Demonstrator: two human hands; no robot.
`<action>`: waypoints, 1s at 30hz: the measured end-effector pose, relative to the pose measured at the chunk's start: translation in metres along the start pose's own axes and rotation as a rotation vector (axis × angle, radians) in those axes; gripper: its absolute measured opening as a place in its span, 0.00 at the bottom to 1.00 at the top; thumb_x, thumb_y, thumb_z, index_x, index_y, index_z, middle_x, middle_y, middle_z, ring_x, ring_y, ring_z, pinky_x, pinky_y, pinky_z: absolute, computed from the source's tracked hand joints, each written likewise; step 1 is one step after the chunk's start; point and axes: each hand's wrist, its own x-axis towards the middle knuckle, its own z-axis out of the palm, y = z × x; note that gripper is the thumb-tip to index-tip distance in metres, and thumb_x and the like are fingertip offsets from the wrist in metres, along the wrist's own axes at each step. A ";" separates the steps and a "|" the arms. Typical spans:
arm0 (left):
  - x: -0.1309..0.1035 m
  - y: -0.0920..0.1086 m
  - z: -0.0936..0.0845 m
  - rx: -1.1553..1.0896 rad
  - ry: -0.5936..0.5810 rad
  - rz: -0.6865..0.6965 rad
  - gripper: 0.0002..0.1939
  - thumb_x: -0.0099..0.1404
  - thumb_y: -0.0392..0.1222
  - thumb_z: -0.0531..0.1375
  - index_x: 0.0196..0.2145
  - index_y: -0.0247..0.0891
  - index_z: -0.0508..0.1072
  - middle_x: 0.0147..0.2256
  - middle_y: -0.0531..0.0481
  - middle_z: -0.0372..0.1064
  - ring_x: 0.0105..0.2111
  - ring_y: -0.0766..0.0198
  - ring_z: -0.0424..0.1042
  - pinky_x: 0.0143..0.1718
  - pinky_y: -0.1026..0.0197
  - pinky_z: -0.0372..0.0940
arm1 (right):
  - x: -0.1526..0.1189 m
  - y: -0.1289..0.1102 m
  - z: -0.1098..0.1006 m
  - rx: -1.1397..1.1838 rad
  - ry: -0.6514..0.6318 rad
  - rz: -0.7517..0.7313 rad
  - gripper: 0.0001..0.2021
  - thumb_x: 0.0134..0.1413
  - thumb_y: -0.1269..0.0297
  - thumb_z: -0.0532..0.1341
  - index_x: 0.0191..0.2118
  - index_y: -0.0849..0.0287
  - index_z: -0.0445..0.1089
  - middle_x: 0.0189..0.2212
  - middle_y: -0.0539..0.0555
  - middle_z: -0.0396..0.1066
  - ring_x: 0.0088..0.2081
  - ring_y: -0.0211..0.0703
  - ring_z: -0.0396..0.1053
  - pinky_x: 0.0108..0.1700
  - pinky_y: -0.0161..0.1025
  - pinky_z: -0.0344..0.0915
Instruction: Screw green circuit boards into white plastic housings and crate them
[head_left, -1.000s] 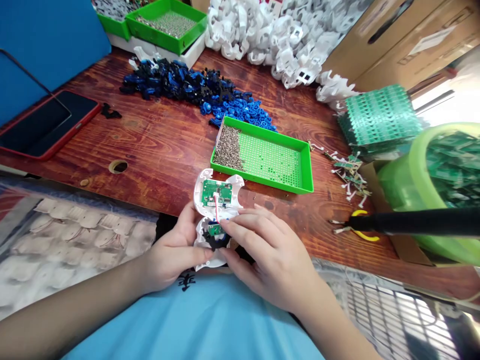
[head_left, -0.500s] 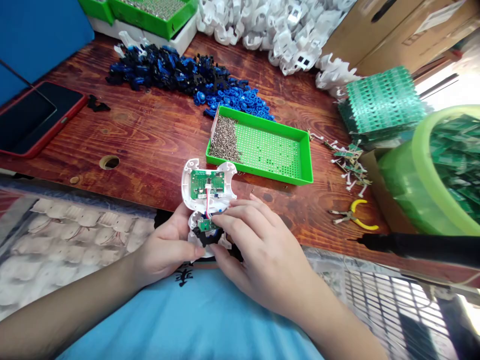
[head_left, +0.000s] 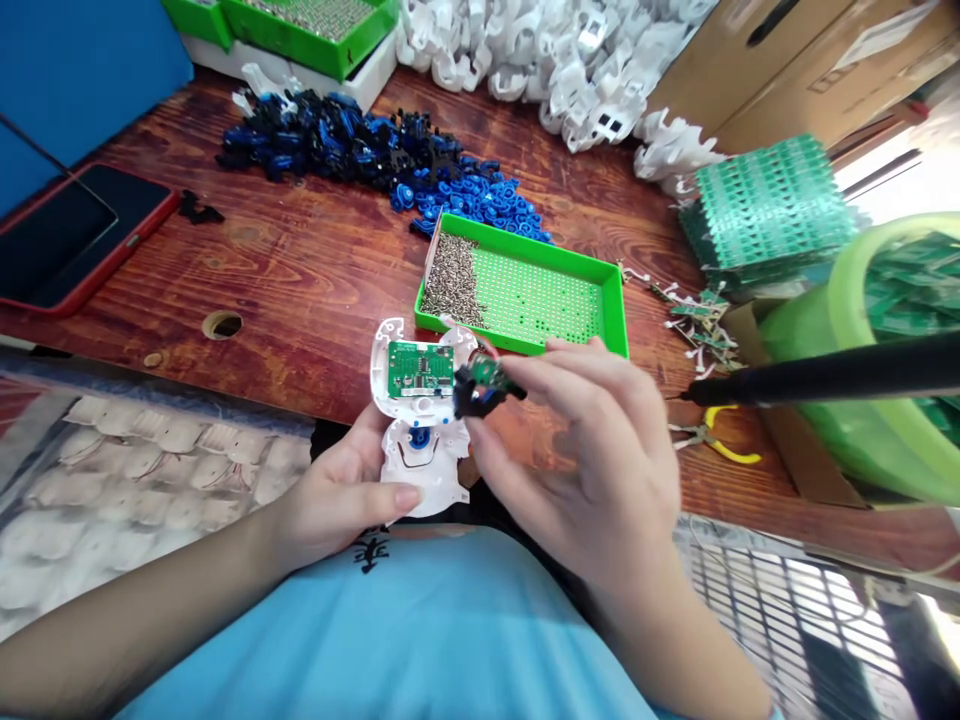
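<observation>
My left hand [head_left: 345, 490] grips a white plastic housing [head_left: 431, 485] by its lower left part, thumb on top. Fixed in the housing's upper part is a green circuit board [head_left: 420, 370]; a round blue piece [head_left: 419, 437] shows below it. My right hand [head_left: 585, 450] pinches a black bracket [head_left: 476, 392] with a small green board on it, raised at the housing's right side. Whether a wire still links the small board to the housing is too blurred to tell. The green tray [head_left: 540, 295], with small screws at its left end, lies just beyond.
Piles of black-and-blue parts [head_left: 330, 140] and white shells [head_left: 517, 50] cover the back. A phone [head_left: 82, 230] lies left. At right are yellow-handled pliers [head_left: 720, 437], a black screwdriver [head_left: 825, 380], wired boards [head_left: 701, 320] and a green tub [head_left: 832, 310].
My right hand has lifted the black bracket and small board out of the housing's lower part, up and to the right. The blue piece is uncovered. The screwdriver shows higher in view.
</observation>
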 end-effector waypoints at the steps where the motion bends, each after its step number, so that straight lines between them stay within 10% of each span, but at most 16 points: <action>1: 0.000 -0.001 0.000 -0.006 0.003 -0.007 0.41 0.56 0.35 0.65 0.63 0.49 0.52 0.49 0.47 0.72 0.48 0.50 0.72 0.45 0.54 0.68 | 0.002 0.002 0.001 -0.007 0.018 -0.001 0.18 0.50 0.67 0.66 0.47 0.65 0.68 0.42 0.58 0.71 0.49 0.45 0.67 0.59 0.45 0.61; 11: 0.003 0.002 0.002 0.009 0.007 0.026 0.40 0.56 0.34 0.64 0.62 0.48 0.53 0.55 0.45 0.67 0.55 0.48 0.65 0.53 0.51 0.62 | 0.005 0.004 0.008 0.153 -0.391 -0.099 0.13 0.54 0.68 0.60 0.46 0.66 0.68 0.41 0.59 0.70 0.46 0.47 0.67 0.56 0.50 0.63; 30: 0.004 0.000 -0.004 0.026 0.028 0.059 0.39 0.57 0.31 0.64 0.62 0.50 0.55 0.52 0.48 0.70 0.55 0.51 0.66 0.55 0.52 0.62 | 0.007 -0.006 0.009 0.120 -0.534 -0.129 0.12 0.57 0.67 0.57 0.44 0.65 0.70 0.41 0.59 0.69 0.47 0.50 0.64 0.55 0.51 0.63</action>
